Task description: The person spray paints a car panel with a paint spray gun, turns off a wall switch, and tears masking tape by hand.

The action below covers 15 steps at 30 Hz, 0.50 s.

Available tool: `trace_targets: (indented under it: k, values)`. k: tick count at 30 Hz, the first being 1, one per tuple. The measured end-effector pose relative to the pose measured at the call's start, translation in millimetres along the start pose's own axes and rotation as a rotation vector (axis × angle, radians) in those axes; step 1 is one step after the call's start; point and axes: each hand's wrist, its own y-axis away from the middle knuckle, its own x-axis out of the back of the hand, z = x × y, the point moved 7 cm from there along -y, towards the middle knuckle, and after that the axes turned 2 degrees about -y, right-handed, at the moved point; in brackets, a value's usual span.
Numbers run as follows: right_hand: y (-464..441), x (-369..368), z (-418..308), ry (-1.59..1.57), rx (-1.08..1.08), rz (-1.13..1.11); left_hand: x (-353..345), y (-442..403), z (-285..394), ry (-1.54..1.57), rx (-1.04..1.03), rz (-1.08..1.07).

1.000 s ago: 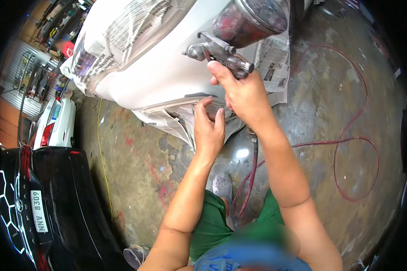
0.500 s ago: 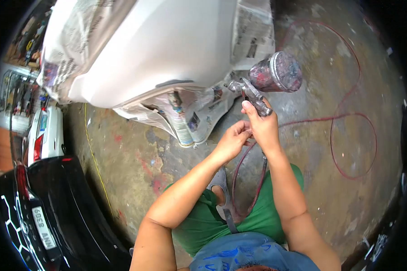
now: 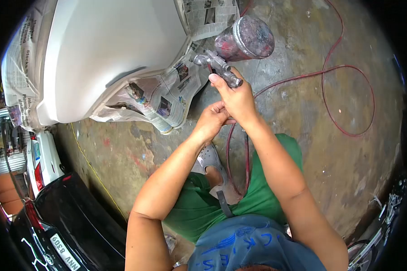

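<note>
My right hand [image 3: 239, 101] is wrapped around the handle of a metal spray gun [image 3: 221, 67], its thumb behind the gun body. A paint-stained cup [image 3: 246, 38] is attached to the gun, and the nozzle points left. Just below, my left hand [image 3: 210, 121] is closed, with its fingertips against the right hand near the bottom of the handle. What those fingers pinch is hidden. A red air hose [image 3: 247, 158] hangs below the hands. Left of the nozzle is a pale silver-white car panel [image 3: 117, 40], edged with taped newspaper [image 3: 174, 101].
More hose [image 3: 370, 104] loops over the stained concrete floor [image 3: 320, 180] at right. A black car [image 3: 86, 217] and a white car [image 3: 47, 153] stand at left, beside a yellow cord [image 3: 93, 167]. A wheel [image 3: 361, 257] shows at lower right.
The spray gun and both hands now sit further left and higher in the view. The car panel has also shifted left as the camera turned. Both hands keep much the same hold.
</note>
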Motion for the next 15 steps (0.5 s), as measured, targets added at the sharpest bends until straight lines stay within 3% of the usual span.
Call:
trace_targets:
  k: [15]
  values:
    - [3.7, 2.6, -0.5, 0.058, 0.036, -0.004, -6.6, 1.7, 3.6, -0.057, 0.0, -0.019]
